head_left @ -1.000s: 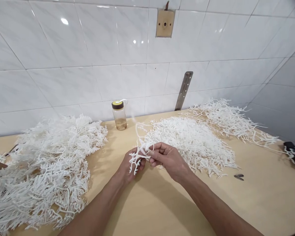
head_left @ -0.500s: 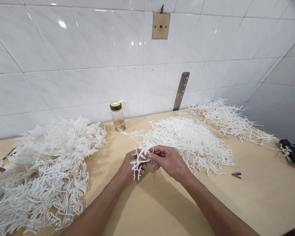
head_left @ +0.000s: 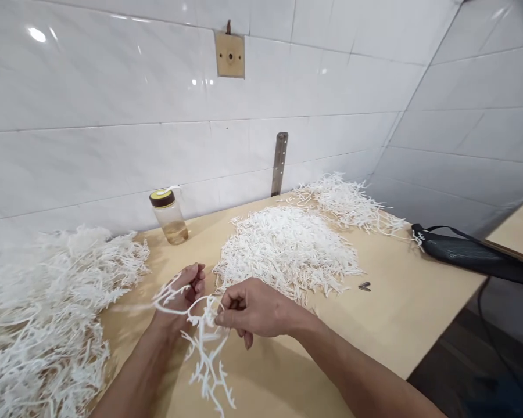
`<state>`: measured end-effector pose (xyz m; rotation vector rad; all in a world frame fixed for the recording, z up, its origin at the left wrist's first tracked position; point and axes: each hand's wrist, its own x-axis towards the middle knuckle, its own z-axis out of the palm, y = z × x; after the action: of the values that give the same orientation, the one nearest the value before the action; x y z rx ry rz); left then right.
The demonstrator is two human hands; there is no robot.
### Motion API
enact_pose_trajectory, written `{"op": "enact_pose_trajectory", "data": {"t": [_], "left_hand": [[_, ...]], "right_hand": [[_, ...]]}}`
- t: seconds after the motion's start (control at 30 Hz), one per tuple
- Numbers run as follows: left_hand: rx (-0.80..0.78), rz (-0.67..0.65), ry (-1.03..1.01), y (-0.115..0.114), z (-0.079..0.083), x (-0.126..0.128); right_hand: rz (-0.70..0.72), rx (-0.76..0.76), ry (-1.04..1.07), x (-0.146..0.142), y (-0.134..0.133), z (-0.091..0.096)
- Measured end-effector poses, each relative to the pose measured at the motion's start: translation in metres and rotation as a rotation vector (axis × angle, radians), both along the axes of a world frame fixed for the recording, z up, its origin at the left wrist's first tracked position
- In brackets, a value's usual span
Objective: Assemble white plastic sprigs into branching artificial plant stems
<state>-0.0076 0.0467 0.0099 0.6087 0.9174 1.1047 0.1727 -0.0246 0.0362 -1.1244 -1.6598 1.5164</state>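
Note:
Between the thumb and fingers of my right hand (head_left: pixel 261 307) is a white branched plastic sprue (head_left: pixel 207 354). Its thin twigs dangle below the fingertips, and one long curved strand reaches left across my left hand (head_left: pixel 187 285). The fingers of my left hand are curled in, and whatever they may hold is hidden. Just beyond my right hand lies a heap of small white plastic pieces (head_left: pixel 283 244). To the left spreads a bigger tangled pile of white branched sprues (head_left: pixel 47 313).
A clear bottle (head_left: pixel 174 229) with brownish liquid stands near the tiled wall. A metal strip (head_left: pixel 279 164) leans there. Farther right are another white sprue pile (head_left: pixel 344 200), a black bag (head_left: pixel 470 252) and a small dark metal item (head_left: pixel 365 286) on the table (head_left: pixel 401 307).
The view has turned right, showing more of the table's right edge. My hands have moved apart, and the sprue now hangs lower from my right hand.

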Motion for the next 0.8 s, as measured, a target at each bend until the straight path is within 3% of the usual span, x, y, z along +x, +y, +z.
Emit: {"op": "enact_pose_trajectory", "data": {"t": [0.07, 0.1, 0.2, 0.3, 0.4, 0.63, 0.8], "left_hand": [[0.017, 0.001, 0.002, 0.003, -0.003, -0.002], [0.035, -0.005, 0.008, 0.004, -0.004, -0.003], [0.082, -0.026, 0.028, 0.005, -0.006, -0.002], [0.082, -0.032, 0.052, 0.003, -0.005, 0.0], [0.07, -0.022, 0.06, 0.001, -0.003, 0.001], [0.113, -0.083, 0.082, 0.0, -0.002, 0.001], [0.068, -0.049, 0.076, -0.004, 0.005, 0.005]], "right_hand": [[-0.058, 0.008, 0.036, 0.014, 0.007, 0.001], [-0.173, 0.035, 0.08, 0.026, 0.014, 0.004], [-0.69, 0.22, 0.391, 0.079, 0.033, 0.018], [-0.875, 0.327, 0.611, 0.119, 0.042, 0.029], [-0.85, 0.261, 0.581, 0.117, 0.039, 0.027], [-0.522, 0.148, 0.4, 0.052, 0.036, -0.001], [-0.421, 0.115, 0.346, 0.03, 0.035, -0.015]]}}
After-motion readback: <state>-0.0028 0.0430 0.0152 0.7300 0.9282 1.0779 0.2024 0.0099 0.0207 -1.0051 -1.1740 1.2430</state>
